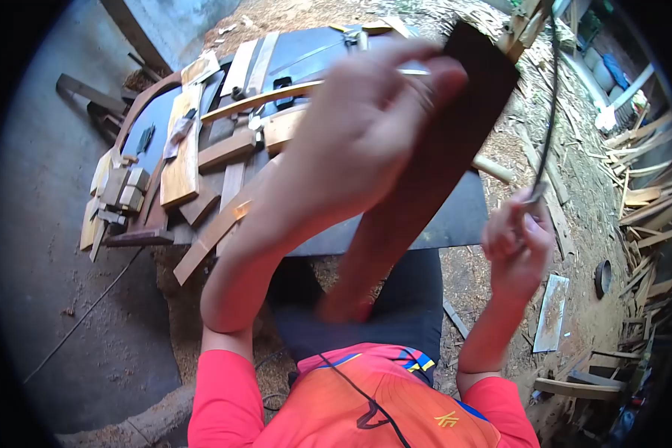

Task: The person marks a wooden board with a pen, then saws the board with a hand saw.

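Note:
A long dark wooden board [448,142] stands tilted in front of me, its blurred lower end between my legs. My left hand [381,112], smeared by motion, is closed at the board's upper left edge, with the thumb side over the wood. A thin pale sliver shows beside its fingers. Off to the right, my right hand [519,243] is closed in a pinch on the lower end of a thin dark strip [552,112]. This strip curves upward past the board to the top of the view; whether it is a blade or a cord I cannot tell.
A dark table [455,216] carries several wooden pieces, among them a pale plank [181,164] and small blocks [133,190]. Wood shavings cover the ground. Scrap wood [653,216] is heaped along the right side, and a grey wall [37,179] stands at the left.

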`<state>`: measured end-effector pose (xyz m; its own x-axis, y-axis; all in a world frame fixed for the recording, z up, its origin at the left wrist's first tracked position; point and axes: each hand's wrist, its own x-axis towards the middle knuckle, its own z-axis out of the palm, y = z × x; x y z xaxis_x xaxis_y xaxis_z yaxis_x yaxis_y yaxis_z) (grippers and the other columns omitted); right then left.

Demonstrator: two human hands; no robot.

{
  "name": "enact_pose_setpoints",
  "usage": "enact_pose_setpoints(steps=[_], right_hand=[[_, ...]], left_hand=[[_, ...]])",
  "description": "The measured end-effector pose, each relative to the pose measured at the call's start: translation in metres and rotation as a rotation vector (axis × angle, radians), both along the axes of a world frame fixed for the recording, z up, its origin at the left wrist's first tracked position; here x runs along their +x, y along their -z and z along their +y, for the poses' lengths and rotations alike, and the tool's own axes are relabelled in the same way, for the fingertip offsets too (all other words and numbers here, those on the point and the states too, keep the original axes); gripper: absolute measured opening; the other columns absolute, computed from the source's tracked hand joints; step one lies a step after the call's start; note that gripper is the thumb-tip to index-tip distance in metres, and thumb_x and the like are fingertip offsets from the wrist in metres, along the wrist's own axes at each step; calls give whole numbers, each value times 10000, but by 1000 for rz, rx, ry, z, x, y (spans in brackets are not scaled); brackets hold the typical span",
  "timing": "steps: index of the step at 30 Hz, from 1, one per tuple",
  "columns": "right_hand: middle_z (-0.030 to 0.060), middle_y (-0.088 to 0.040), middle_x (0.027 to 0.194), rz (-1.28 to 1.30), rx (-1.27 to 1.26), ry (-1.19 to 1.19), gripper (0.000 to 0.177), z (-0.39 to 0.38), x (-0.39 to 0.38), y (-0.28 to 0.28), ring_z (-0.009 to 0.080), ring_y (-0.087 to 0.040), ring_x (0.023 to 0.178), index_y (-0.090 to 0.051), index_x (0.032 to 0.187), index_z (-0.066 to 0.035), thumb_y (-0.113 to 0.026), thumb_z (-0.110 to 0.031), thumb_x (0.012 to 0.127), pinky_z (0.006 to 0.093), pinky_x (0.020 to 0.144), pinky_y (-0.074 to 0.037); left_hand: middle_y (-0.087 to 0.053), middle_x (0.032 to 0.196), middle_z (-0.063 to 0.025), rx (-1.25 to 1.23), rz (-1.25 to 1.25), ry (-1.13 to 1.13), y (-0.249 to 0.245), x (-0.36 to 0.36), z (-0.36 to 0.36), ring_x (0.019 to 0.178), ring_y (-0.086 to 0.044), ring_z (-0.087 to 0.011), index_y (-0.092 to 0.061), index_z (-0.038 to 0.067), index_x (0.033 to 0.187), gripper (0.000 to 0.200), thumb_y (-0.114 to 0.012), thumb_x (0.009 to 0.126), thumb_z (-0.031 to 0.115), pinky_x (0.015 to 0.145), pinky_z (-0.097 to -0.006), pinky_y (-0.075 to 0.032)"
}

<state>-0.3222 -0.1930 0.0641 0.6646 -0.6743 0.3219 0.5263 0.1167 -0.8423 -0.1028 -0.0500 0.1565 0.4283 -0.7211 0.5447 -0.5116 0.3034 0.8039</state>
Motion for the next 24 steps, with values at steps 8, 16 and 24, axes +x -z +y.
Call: enact_pose_setpoints(steps=[8, 16, 24], right_hand=[[-80, -434, 614, 96, 131, 176, 300, 21, 16, 57, 33, -357, 482, -654, 1112, -25, -703, -320, 1092, 251, 464, -317], [-81, -417, 605, 280, 261, 340, 222, 46, 1, 106, 21, -322, 465, -517, 917, -125, -635, -97, 1103, 245, 443, -263], [-73, -363, 625, 373, 345, 496, 280, 49, -19, 132, 31, -322, 503, -473, 905, -141, -579, -185, 1160, 250, 469, -284]], left_hand=[[-757, 1043, -291, 345, -174, 261, 77, -24, -41, 924, -793, -392, -639, 49, 1508, 446, -620, 1129, 283, 829, -414, -588], [-757, 928, -212, 203, -269, -138, 173, -49, -4, 830, -722, -446, -674, 8, 1458, 469, -742, 1018, 155, 778, -479, -573], [-734, 797, -59, 288, 345, 104, 272, -147, 85, 647, -702, -169, -792, 3, 1069, 188, -797, 949, 148, 602, -301, -549]])
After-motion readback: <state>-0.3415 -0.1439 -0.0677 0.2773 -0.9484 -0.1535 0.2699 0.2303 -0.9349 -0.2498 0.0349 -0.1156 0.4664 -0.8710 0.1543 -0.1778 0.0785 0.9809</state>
